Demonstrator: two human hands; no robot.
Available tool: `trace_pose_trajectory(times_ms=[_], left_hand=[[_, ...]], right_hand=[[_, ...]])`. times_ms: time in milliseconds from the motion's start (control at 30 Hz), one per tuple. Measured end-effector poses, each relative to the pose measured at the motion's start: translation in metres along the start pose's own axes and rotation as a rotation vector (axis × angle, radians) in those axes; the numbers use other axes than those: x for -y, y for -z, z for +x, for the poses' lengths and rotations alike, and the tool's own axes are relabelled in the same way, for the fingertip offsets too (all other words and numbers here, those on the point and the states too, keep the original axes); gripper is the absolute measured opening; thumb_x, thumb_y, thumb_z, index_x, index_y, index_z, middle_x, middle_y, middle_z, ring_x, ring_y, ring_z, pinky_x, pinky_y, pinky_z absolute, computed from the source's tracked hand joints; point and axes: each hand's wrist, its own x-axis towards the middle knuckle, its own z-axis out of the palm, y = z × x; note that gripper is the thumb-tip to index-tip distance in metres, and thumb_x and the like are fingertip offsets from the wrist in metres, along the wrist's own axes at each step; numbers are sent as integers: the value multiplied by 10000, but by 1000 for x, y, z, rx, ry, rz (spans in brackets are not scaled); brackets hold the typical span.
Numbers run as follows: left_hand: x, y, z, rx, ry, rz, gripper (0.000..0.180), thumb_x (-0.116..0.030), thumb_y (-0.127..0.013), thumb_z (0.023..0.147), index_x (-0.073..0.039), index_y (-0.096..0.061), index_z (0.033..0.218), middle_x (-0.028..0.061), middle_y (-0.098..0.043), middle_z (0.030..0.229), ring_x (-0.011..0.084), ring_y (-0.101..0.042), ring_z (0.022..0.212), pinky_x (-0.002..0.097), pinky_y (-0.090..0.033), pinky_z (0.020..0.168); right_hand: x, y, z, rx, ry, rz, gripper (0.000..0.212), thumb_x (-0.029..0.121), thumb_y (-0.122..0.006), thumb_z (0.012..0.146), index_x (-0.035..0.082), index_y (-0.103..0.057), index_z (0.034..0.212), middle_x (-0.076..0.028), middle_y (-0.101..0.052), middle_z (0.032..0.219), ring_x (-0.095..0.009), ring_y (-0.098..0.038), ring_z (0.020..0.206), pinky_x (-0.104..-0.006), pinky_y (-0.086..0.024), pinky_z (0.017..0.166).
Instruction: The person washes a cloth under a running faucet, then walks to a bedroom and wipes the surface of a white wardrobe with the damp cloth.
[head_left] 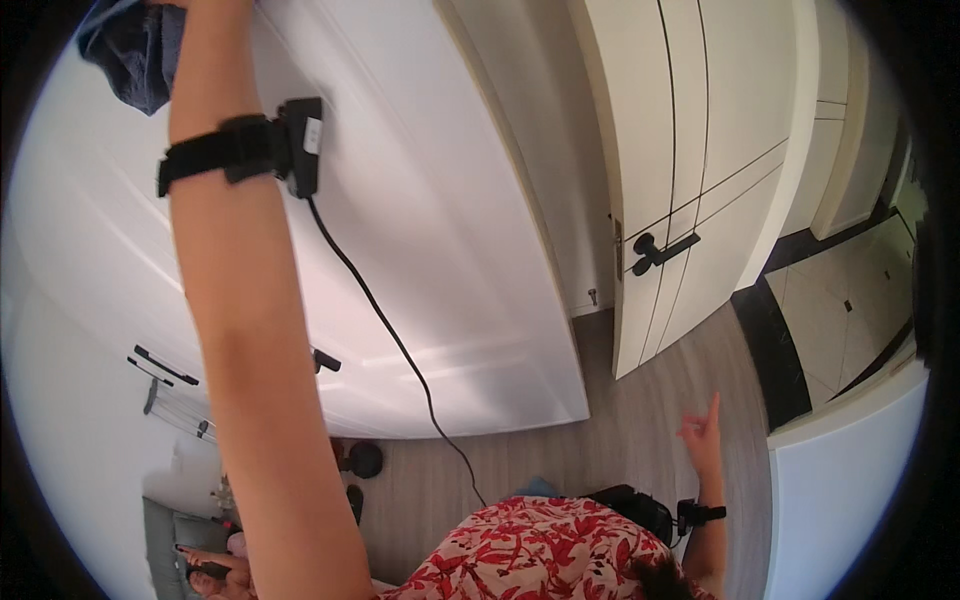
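Work surface: the white door point(440, 190), which fills most of the left and centre. The left forearm point(255, 350) extends up across it. The dark blue-grey cloth point(140, 60) is at the upper left, beside the left wrist; the step in hand appears to be wiping. For even coverage, hold the cloth flat, press lightly and overlap strokes. Whether it touches the door cannot be told. The left hand lies beyond the upper edge; its opening and grip cannot be determined. The right hand point(704, 435) is low and well apart from the cloth, one finger extended, the others loosely bent, holding nothing.

Surroundings: a cream door point(735, 115) stands ajar at right, above the grey plank floor point(520, 460). Obstructions: a black cable point(371, 297) hangs from the wrist module point(302, 148) in front of the white door; keep it clear of the stroke. The black handle point(327, 361), partly hidden behind the forearm, calls for working around.
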Motion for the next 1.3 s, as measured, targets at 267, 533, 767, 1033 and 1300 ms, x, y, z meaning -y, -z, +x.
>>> trace_pose_trajectory(times_ms=[267, 533, 767, 1033, 1300], left_hand=[[-48, 58, -272, 339, -262, -166, 505, -312, -622, 612, -236, -595, 1111, 198, -359, 1352, 507, -350, 1170, 639, -349, 860], [18, 81, -415, 1208, -528, -713, 453, -387, -529, 820, -156, -527, 1210, 126, -380, 1358, 342, -355, 1244, 508, -299, 1001], [21, 36, -102, 463, -720, -442, 533, -479, -572, 772, -209, -516, 1228, 106, -259, 1446, 356, -361, 1241, 498, -286, 1017], [136, 1, 94, 204, -598, -653, 615, -503, -517, 796, -202, -414, 1323, 141, -338, 1389, 321, -318, 1273, 502, -250, 1026], [277, 5, 139, 76, -11, -29, 634, -545, -409, 842, -99, -442, 1291, 125, -308, 1418, 329, -321, 1276, 479, -240, 1039]], right_hand=[[-5, 0, -5, 54, 25, -123, 891, -72, -504, 719, 128, -22, 1441, -131, -573, 904, -176, -586, 688, -294, -519, 641], [-62, 29, -23, 31, 221, -138, 827, -8, -527, 772, 50, -29, 1430, -86, -569, 866, -149, -553, 734, -261, -481, 639], [-47, 34, -47, 117, -120, -489, 385, 205, -560, 811, -58, -532, 1090, -202, -600, 958, -318, -556, 946, -408, -437, 825], [-113, -30, -12, -87, -4, -438, 482, 243, -575, 825, -46, -460, 1194, -148, -621, 891, -243, -588, 811, -338, -467, 733], [-8, -113, -41, 76, -38, -553, 554, 295, -570, 837, -61, -425, 1236, -188, -595, 1009, -284, -555, 928, -372, -426, 829]])
